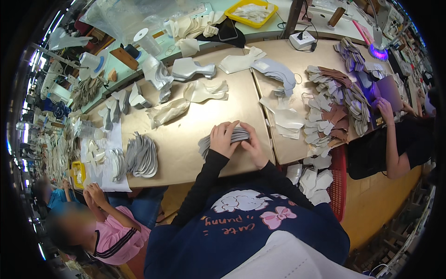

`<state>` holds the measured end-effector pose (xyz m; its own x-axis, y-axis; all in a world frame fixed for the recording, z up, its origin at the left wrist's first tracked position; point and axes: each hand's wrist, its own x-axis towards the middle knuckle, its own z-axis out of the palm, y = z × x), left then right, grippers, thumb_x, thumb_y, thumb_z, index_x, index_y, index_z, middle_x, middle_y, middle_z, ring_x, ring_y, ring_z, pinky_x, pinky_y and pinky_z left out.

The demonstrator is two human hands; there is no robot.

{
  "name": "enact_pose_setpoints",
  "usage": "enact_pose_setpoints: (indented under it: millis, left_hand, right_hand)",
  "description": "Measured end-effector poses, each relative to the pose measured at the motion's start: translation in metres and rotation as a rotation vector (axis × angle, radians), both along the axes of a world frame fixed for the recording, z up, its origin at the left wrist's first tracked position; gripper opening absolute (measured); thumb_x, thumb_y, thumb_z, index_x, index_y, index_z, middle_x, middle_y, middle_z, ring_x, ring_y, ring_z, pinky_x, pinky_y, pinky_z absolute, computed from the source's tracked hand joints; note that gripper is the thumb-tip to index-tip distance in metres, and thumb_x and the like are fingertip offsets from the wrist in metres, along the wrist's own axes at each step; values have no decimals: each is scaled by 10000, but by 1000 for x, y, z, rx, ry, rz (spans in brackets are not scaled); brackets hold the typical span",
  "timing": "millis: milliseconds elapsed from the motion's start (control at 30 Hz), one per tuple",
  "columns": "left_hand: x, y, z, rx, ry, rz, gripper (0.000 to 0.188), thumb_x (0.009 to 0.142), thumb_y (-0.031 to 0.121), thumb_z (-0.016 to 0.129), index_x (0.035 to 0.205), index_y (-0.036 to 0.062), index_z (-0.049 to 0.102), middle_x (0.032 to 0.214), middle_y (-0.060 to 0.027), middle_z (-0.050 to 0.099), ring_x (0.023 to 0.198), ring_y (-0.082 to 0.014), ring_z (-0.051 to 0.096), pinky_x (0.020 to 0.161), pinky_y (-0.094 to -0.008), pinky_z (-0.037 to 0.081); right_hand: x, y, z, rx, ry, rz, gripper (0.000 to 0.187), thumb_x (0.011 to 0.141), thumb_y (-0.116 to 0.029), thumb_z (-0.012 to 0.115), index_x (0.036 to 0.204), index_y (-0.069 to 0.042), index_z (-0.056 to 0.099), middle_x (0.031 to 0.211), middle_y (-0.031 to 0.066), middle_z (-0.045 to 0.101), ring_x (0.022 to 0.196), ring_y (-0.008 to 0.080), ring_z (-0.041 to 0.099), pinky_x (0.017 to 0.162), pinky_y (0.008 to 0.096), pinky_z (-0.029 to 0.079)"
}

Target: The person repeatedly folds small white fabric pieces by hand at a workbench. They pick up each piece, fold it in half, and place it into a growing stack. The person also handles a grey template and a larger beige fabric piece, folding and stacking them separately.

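A fanned stack of grey, curved cut pieces (239, 135) lies on the tan worktable (204, 165) in front of me. My left hand (224, 140) rests over the stack's left part, fingers bent around it. From the right side my right hand (253, 148) closes on the same stack, its fingers curled over the far edge and its thumb on the near side. Both hands grip the pieces between them. A larger fanned pile of grey pieces (142, 156) sits to the left near the table's front edge.
Silver stacks (194, 69) and cream pieces (206, 91) lie farther back. Brown and cream bundles (327, 116) cover the right side, near a co-worker's arm (391, 139). A red basket (338, 186) holds white pieces below the edge. Another person in pink (118, 232) sits left.
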<state>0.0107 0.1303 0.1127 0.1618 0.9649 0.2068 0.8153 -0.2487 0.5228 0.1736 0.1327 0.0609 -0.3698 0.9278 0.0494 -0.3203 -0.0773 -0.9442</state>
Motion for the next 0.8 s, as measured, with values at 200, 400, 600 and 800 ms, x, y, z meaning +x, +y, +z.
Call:
enact_pose_setpoints:
  millis: [200, 400, 600, 800]
  left_hand:
    - [-1, 5, -5, -59, -15, -66, 633, 680, 99, 780, 1279, 147, 583, 1110, -106, 589, 1068, -309, 562, 970, -442, 435]
    - [-22, 2, 4, -353, -964, 219, 455, 819, 119, 792, 1207, 44, 565, 1171, -51, 617, 1052, -120, 590, 886, -300, 496]
    - [-6, -9, -5, -284, -1443, 233, 626, 893, 241, 741, 1362, 24, 388, 1172, -98, 556, 1095, -181, 549, 975, -335, 444]
    - [-9, -35, -8, -427, -1171, 160, 530, 938, 115, 653, 1391, 26, 393, 1255, -110, 542, 1146, -161, 528, 990, -326, 411]
  right_hand:
    - [-5, 0, -1, 140, -175, -39, 817, 887, -267, 635, 1544, -45, 202, 1497, 121, 353, 1395, 248, 332, 1172, 358, 218]
    - [3, -3, 32, 2, 112, -108, 970, 863, -303, 711, 1571, -77, 87, 1526, 151, 317, 1419, 270, 311, 1188, 393, 186]
    - [-27, -19, 49, -251, -28, -79, 544, 989, -198, 575, 1445, -44, 322, 1371, 83, 470, 1262, 168, 445, 1073, 326, 341]
    - [-32, -21, 55, -387, 260, -268, 477, 1019, -200, 524, 1442, -60, 351, 1351, 85, 493, 1255, 161, 454, 1063, 317, 347]
